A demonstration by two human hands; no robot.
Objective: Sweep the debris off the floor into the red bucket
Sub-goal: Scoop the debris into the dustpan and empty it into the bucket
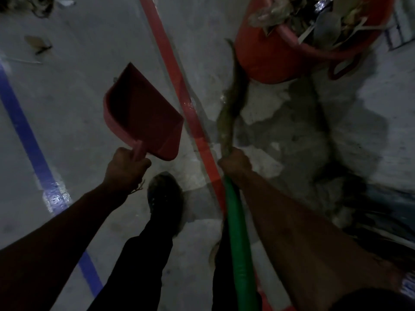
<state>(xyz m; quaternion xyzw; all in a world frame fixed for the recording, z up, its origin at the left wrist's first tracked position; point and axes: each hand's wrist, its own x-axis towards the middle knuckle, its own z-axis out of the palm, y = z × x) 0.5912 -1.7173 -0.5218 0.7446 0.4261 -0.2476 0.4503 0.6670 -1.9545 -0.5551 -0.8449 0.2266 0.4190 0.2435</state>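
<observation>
My left hand (124,168) grips the handle of a red dustpan (141,113), which is held above the floor with its pan looking empty. My right hand (235,163) grips a broom (233,95) with a green handle; its brown bristles reach forward and end beside the red bucket (265,59) at the top right. That bucket is filled with leaves, paper and other scraps. Loose debris (38,44) lies on the grey floor at the far left, and more debris (42,5) sits in the top left corner.
A red floor stripe (179,86) runs between dustpan and broom, and a blue stripe (29,140) crosses the left side. My dark shoe (165,198) stands below the dustpan. The floor by the bucket is patchy and worn. Dark objects crowd the right edge.
</observation>
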